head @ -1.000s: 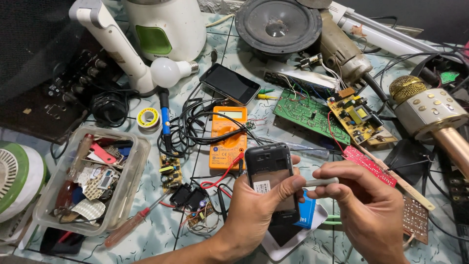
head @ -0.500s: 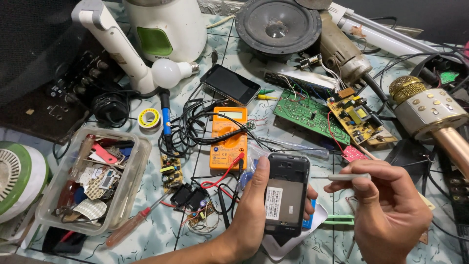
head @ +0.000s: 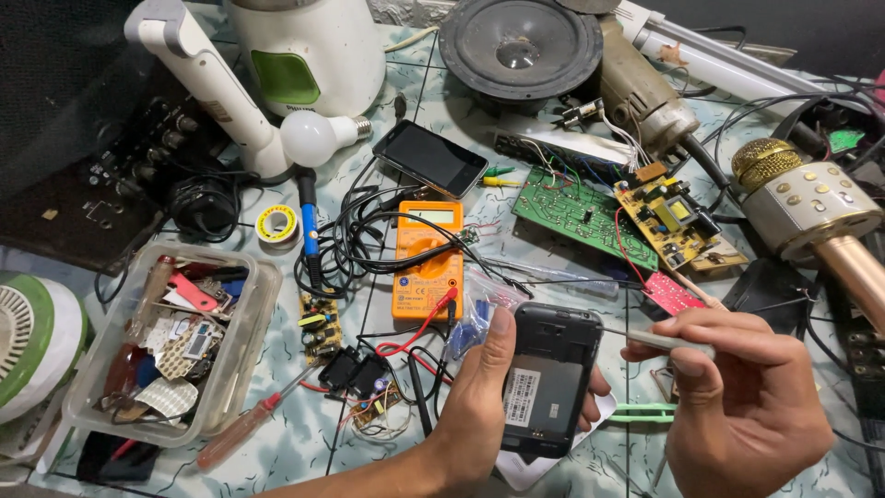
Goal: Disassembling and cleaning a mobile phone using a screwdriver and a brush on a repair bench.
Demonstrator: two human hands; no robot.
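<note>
My left hand [head: 479, 406] grips a small black phone [head: 550, 378] with its back cover off, rear side up, a white label in the battery bay. My right hand [head: 742, 406] pinches a thin white-handled tool [head: 659, 340] whose metal tip touches the phone's upper right edge. Under the phone lies a white cover piece [head: 525, 470], and a green plastic tweezer [head: 643, 412] rests just right of it. A clear bag with blue parts [head: 472, 309] sits by my left thumb.
An orange multimeter [head: 428, 261] with tangled leads, a black smartphone [head: 430, 158], green circuit boards [head: 577, 210], a speaker [head: 513, 46], a gold microphone [head: 811, 207], a clear box of parts [head: 247, 360], a red screwdriver [head: 241, 433], a bulb [head: 313, 138] and a solder roll [head: 277, 223] crowd the table.
The phone has been carried lower and rightward from near the multimeter. My right hand has raised the tool and brought its tip against the phone's upper right edge.
</note>
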